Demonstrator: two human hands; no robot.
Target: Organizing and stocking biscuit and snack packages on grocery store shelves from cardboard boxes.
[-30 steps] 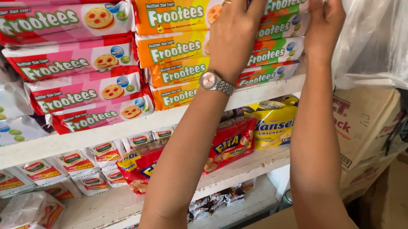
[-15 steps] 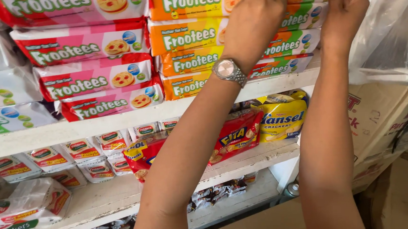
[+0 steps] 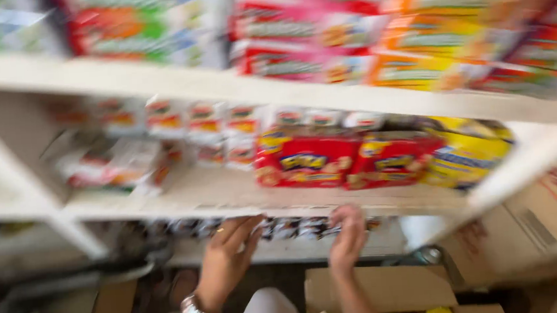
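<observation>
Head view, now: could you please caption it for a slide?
Both hands, left hand and right hand, reach small dark packets on the lowest shelf.

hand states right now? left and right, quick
Left hand: at the small dark packets on the lowest shelf; grip cannot be told, frame blurred.
Right hand: same row; cannot be told.

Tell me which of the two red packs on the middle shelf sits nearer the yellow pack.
The right-hand red pack: it lies against the yellow pack, while the left red pack lies on its far side.
</observation>
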